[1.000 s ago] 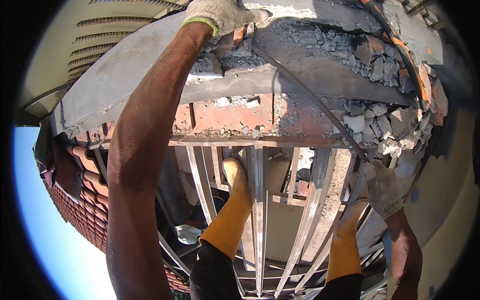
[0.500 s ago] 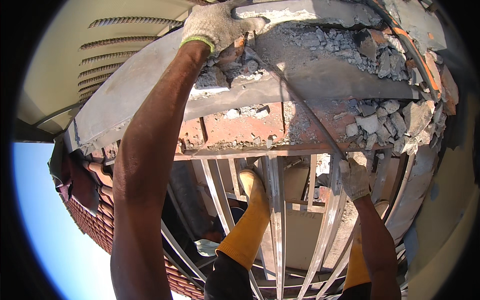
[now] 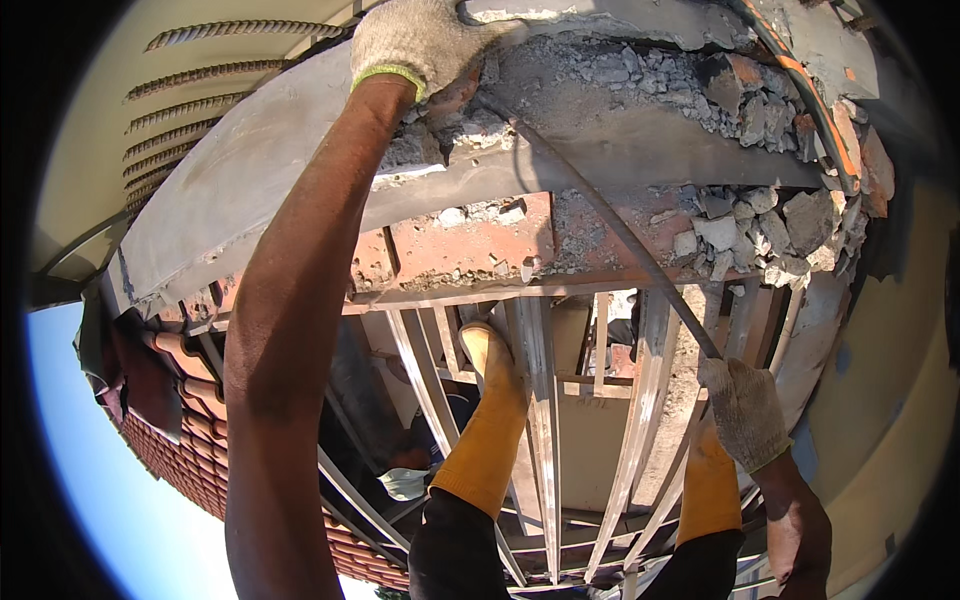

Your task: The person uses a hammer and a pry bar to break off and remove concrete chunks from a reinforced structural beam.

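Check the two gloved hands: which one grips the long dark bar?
The right hand grips the bar's lower end; the left hand rests on rubble.

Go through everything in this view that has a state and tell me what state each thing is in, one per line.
Left hand: gloved, gripping the broken wall top.
Right hand: gloved, closed around the bar's lower end.
Metal bar: slanted, upper tip in the rubble.
Concrete beam: chipped, broken open.
Rubble: loose, heaped on the bricks.
Orange hose: lying along the top.

Right hand [image 3: 745,412] lower along the rod [image 3: 610,215].
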{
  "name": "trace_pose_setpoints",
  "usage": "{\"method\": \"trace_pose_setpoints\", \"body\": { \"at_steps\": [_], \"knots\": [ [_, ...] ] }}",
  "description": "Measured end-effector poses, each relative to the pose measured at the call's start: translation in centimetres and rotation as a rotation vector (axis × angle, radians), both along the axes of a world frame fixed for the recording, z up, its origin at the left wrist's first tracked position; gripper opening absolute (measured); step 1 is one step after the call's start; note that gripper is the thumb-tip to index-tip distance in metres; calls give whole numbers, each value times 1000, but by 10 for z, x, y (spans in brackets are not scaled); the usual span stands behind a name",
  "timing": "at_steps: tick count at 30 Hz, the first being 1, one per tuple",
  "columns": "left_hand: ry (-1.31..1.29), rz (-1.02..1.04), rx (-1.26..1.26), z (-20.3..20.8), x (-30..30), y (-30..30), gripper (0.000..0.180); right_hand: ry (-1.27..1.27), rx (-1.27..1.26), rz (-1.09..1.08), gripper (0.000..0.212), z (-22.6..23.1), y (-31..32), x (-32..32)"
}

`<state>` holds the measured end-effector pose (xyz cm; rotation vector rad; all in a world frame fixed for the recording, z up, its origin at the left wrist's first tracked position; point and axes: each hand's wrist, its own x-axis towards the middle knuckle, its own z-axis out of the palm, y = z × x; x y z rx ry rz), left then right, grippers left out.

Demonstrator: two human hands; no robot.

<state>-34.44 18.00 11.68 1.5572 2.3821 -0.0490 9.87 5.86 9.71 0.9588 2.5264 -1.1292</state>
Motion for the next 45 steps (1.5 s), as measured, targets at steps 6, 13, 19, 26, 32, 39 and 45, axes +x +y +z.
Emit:
{"method": "trace_pose_setpoints", "body": {
  "at_steps": [6,13,19,26,32,39,45],
  "knots": [
    [140,17,-185,21,17,13,62,-92,228,84,24,12,-27,-1],
    [156,38,-150,18,17,2,65,-103,173,-29,15,-21,-9,-2],
    [140,14,-105,16,25,12,68,-177,35,-376,49,-121,-16,9],
    [111,34,-101,14,27,5,67,-108,189,-217,27,-74,-22,14],
    [41,26,-73,18,29,7,60,-249,74,-167,10,-23,-17,20],
    [-234,72,2,-1,20,0,53,-264,65,-210,27,8,4,1],
    [-553,177,27,-23,42,6,40,-138,17,-269,48,-64,5,8]
  ]
}}
